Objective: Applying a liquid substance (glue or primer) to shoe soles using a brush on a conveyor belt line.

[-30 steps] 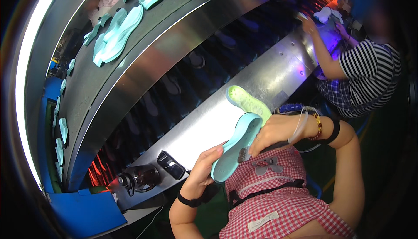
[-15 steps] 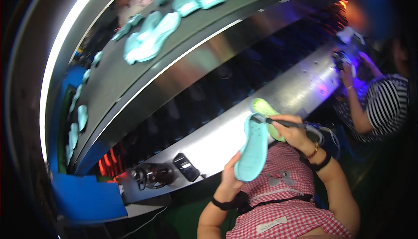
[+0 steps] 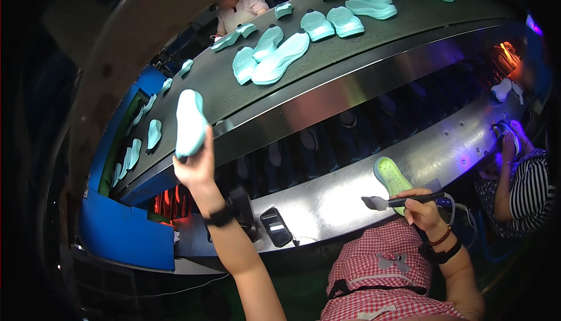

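My left hand (image 3: 197,168) is stretched out to the left and grips a pale turquoise shoe sole (image 3: 191,119) by its lower end. The sole stands nearly upright over the near edge of the conveyor belt (image 3: 225,100); whether it touches the belt I cannot tell. In front of my apron, my right hand (image 3: 422,209) is closed round the black handle of a flat brush (image 3: 375,203), its bristles pointing left. Beside that hand, a yellow-green sole (image 3: 390,175) lies on the metal ledge (image 3: 339,201), its lower end partly hidden behind the brush and fingers.
Several turquoise soles (image 3: 280,61) lie on the belt. On the ledge are a dark phone-like device (image 3: 276,226) and a dark object (image 3: 241,210). Shoes stand in the dark space under the belt. One person (image 3: 241,8) is across the belt; another in stripes (image 3: 529,189) works at right.
My left hand has carried the turquoise sole up and left, away from the brush, to the belt. My right hand still holds the brush near the green sole. The view has shifted.
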